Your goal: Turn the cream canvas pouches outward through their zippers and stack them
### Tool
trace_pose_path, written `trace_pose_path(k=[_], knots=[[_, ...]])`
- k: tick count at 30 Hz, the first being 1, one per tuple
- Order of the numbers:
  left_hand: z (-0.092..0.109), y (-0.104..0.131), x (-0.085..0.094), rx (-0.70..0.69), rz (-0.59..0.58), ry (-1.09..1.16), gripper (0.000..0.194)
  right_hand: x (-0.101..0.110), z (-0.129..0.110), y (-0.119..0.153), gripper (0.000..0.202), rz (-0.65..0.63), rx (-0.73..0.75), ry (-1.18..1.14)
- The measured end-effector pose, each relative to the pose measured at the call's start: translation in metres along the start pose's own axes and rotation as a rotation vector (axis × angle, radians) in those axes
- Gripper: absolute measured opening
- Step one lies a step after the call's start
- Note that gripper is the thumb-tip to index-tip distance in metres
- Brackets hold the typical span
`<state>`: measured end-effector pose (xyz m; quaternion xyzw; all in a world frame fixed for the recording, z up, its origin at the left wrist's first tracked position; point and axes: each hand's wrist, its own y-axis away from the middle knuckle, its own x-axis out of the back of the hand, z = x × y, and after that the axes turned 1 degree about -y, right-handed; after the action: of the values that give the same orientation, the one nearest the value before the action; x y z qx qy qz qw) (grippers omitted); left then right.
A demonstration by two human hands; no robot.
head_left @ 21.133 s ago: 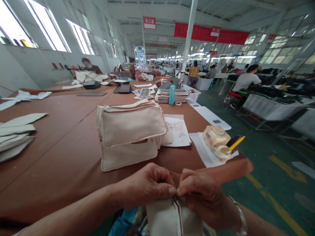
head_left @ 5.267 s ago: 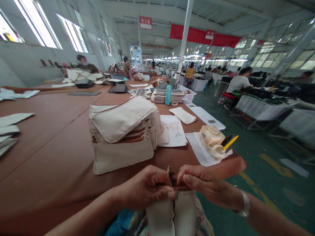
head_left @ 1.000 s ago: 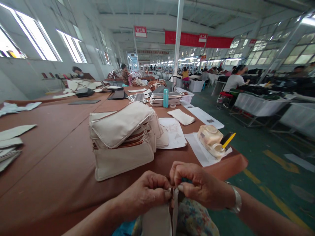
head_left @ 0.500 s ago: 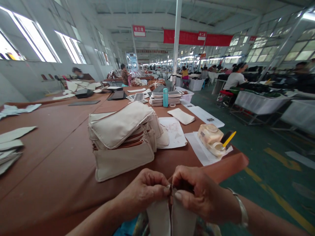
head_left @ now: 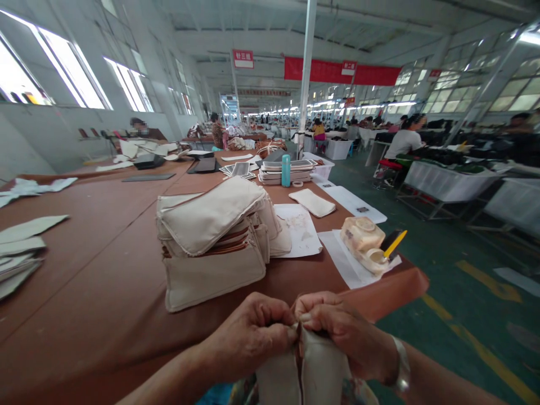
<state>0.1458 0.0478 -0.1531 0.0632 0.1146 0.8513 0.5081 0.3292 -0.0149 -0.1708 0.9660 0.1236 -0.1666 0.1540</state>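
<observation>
A cream fabric piece with a brown-lined slit down its middle (head_left: 323,365) hangs at the bottom centre, off the near table edge. My left hand (head_left: 257,332) pinches the top of its left side, thumb against fingers. Close beside it, my right hand (head_left: 343,329), with a bangle on the wrist, grips the top of the right side. The fingertips of both hands nearly meet at the head of the slit. Just beyond them, a pile of similar cream pieces with brown edges (head_left: 215,281) lies on the brown table covering (head_left: 105,281).
Right of the pile are a paper sheet (head_left: 301,230), a cream piece (head_left: 313,202) and a crusted container (head_left: 363,236) with a yellow-handled tool (head_left: 395,243). A turquoise bottle (head_left: 286,171) stands farther back. Cream pieces (head_left: 19,247) lie far left. Several people sit beyond.
My right hand's fingers have closed in nearer the slit's top, and its thumb has moved up. The view has shifted slightly, so the scene sits a little farther right.
</observation>
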Motion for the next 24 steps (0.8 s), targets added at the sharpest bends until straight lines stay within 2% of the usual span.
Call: trace_pose_path(k=[4,6,10,18,22,24], knots=[[-0.005,-0.001,0.0,0.033,0.071,-0.029,0.014,-0.001,-0.002,0.006,0.037,-0.045,0.109,0.134],[-0.005,-0.002,-0.002,0.034,0.1,-0.079,0.014,0.0,-0.003,0.006,0.034,-0.014,0.148,0.249],[-0.002,-0.002,-0.004,0.039,0.138,-0.205,0.014,0.001,-0.003,0.003,0.021,0.065,0.133,0.349],[0.006,0.005,0.003,-0.04,0.099,-0.325,0.023,-0.003,-0.007,0.012,0.005,0.114,0.236,0.589],[0.004,0.006,0.005,-0.067,0.081,-0.184,0.02,-0.005,-0.006,0.02,0.006,0.049,0.429,0.716],[0.001,0.005,0.004,-0.087,0.12,-0.121,0.03,-0.005,-0.006,0.023,0.01,-0.002,0.558,0.793]])
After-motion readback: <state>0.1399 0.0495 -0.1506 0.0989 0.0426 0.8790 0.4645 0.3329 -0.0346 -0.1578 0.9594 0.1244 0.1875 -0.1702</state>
